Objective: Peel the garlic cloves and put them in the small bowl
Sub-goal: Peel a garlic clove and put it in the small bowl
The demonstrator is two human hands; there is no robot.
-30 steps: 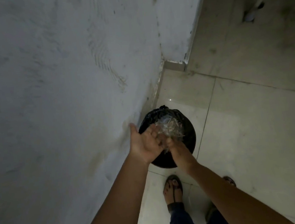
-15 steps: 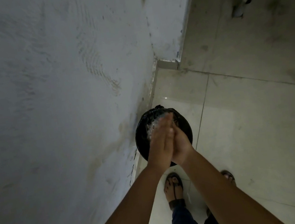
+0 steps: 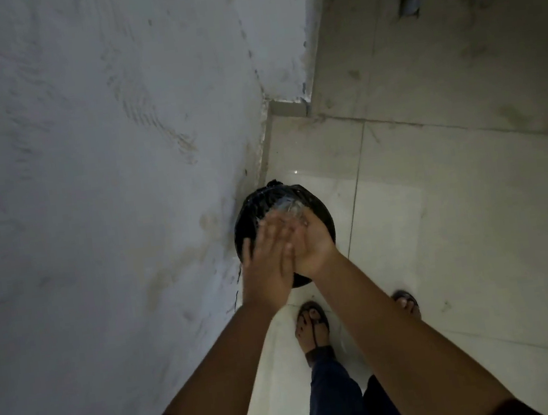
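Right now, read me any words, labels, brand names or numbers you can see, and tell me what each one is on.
None: no readable text anywhere in this view.
The wall shows only scuffs and stains.
The black-lined bin, the floor tiles and the sandals carry no visible print.
The left hand and right hand, pressed together over the bin, show no visible label.

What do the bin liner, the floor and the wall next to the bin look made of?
Bin liner: thin black plastic film, glossy and crinkled, knotted at the rim. Floor: pale glazed tiles, with grout lines and a light glint. Wall: matte painted plaster or cement, likely; rough and scuffed.
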